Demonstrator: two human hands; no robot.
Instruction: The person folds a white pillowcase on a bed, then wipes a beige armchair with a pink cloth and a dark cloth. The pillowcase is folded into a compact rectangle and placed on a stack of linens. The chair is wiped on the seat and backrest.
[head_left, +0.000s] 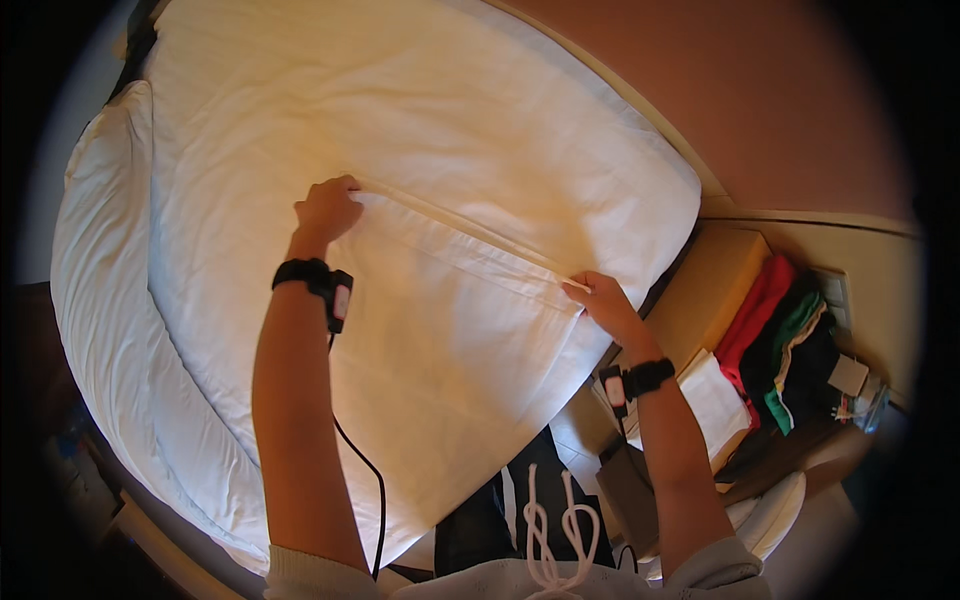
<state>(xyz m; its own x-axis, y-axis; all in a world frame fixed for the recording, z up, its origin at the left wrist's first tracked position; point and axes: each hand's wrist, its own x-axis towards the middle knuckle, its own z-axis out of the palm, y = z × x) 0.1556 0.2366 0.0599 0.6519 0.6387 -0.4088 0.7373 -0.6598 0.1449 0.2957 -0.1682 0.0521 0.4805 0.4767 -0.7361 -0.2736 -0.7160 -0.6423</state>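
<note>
My left hand (330, 206) grips one corner of a white cloth (450, 300), which looks like a pillowcase or cover with a hemmed edge. Farther right, my right hand (604, 300) pinches the other end of that hemmed edge between thumb and fingers. The edge runs fairly straight between both hands, slanting down to the right, and the cloth spreads towards me over a bed with a white sheet (300, 90). Where its lower part ends is hard to tell against the sheet. Both wrists wear black straps with small cabled devices.
A bunched white duvet (112, 247) lies along the bed's left side. Right of the bed stand a tan box (709, 281), a pile of red, black and green clothes (780, 337), and folded white cloth (712, 405). A small box (848, 375) lies beyond them.
</note>
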